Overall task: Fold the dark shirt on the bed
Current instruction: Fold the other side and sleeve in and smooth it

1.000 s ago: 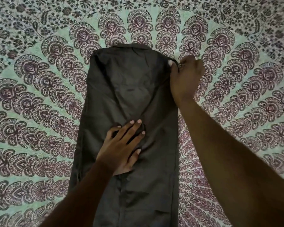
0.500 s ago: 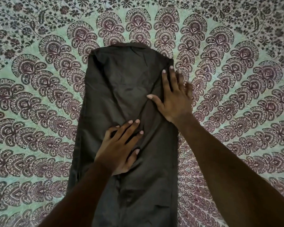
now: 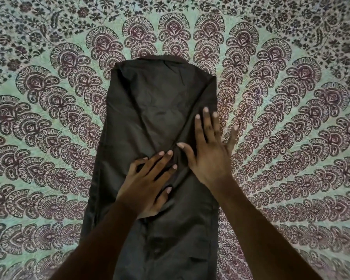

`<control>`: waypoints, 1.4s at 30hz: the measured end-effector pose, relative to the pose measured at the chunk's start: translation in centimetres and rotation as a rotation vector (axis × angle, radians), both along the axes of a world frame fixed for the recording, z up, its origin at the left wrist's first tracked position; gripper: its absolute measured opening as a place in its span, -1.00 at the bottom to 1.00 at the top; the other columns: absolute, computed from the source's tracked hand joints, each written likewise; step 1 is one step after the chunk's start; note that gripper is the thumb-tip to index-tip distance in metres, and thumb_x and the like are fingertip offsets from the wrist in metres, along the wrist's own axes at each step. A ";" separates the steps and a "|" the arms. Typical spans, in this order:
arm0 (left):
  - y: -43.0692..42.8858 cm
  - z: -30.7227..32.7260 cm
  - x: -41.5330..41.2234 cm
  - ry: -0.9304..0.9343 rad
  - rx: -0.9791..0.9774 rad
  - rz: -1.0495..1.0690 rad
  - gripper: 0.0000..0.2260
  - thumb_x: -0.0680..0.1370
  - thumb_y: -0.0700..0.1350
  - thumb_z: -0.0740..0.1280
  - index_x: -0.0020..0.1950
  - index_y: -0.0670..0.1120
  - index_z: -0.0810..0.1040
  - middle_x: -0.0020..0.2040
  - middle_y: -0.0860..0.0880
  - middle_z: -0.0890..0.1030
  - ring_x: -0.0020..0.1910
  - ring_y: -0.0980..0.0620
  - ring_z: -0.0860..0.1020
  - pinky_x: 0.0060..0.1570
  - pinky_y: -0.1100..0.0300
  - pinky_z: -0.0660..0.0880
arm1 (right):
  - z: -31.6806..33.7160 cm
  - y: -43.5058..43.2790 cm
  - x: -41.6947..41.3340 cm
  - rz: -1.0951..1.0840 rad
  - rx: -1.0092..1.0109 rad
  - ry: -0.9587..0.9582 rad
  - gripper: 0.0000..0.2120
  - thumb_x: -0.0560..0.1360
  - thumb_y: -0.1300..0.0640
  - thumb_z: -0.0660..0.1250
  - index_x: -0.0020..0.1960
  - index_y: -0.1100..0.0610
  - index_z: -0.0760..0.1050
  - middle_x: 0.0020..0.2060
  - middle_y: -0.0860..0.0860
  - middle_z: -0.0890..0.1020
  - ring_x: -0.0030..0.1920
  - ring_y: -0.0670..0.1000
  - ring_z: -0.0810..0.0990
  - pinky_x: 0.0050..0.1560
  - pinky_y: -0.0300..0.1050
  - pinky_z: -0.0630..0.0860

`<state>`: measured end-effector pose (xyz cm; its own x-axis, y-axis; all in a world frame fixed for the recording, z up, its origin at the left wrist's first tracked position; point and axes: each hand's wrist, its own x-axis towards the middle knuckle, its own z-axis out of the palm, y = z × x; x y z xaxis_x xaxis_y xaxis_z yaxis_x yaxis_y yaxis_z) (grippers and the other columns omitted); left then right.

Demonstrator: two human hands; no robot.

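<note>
The dark shirt (image 3: pixel 160 102) lies on the bed as a long narrow strip, its sides folded inward, running from the top centre down to the bottom edge. My left hand (image 3: pixel 148 182) rests flat on the strip's middle, fingers spread and pointing up right. My right hand (image 3: pixel 209 152) lies flat beside it on the shirt's right edge, fingers apart, the outer fingers reaching onto the bedsheet. Neither hand grips cloth. Diagonal creases run under both hands.
A green bedsheet (image 3: pixel 49 138) with dark maroon paisley fans covers the whole bed around the shirt, left, right and beyond its top end.
My right hand let go of the shirt's upper right corner, opened flat and slid down the right edge toward my left hand. The left hand stayed in place.
</note>
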<state>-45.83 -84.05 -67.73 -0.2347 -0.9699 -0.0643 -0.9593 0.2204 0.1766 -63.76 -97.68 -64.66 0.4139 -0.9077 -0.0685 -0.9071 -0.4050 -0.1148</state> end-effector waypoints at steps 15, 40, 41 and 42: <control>0.1 2.0 -0.5 -0.006 -0.043 -0.007 -0.48 0.58 0.16 0.24 0.51 0.01 0.43 0.61 -0.07 0.31 0.54 -0.12 0.34 0.31 -0.11 0.31 | 1.2 5.0 -3.1 0.059 -0.008 -0.039 -0.30 0.68 -0.28 0.00 0.66 0.13 0.14 0.67 0.13 0.07 0.66 0.19 0.04 0.60 0.28 0.03; 10.0 9.1 -6.7 -0.273 0.313 0.036 -0.01 0.43 0.34 0.46 0.66 -0.06 0.07 0.62 -0.23 0.02 0.57 -0.30 0.11 0.44 -0.33 0.21 | 3.9 29.8 -11.0 0.124 0.272 0.045 -0.11 0.49 -0.40 0.28 0.66 0.03 0.16 0.68 0.15 -0.03 0.67 0.21 -0.07 0.59 0.25 -0.08; 11.1 9.5 -7.1 -0.259 0.239 0.028 -0.13 0.44 0.24 0.48 0.60 -0.08 0.19 0.56 -0.23 0.15 0.47 -0.30 0.24 0.34 -0.27 0.30 | 4.0 30.7 -11.2 0.121 0.244 0.033 -0.14 0.51 -0.37 0.29 0.65 0.05 0.19 0.68 0.15 0.00 0.67 0.21 -0.04 0.59 0.27 -0.04; 12.5 9.5 -7.4 -0.224 0.164 0.011 -0.26 0.46 0.16 0.48 0.53 -0.08 0.30 0.49 -0.22 0.25 0.38 -0.27 0.33 0.25 -0.20 0.36 | 4.1 31.5 -11.4 0.125 0.217 0.026 -0.17 0.52 -0.32 0.29 0.64 0.07 0.21 0.67 0.15 0.03 0.67 0.22 -0.01 0.58 0.28 -0.01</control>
<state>-53.23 -71.60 -58.20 -0.1866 -0.9447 -0.2695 -0.9806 0.1959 -0.0076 -75.12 -66.20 -60.53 0.5179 -0.8122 -0.2684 -0.8551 -0.4829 -0.1888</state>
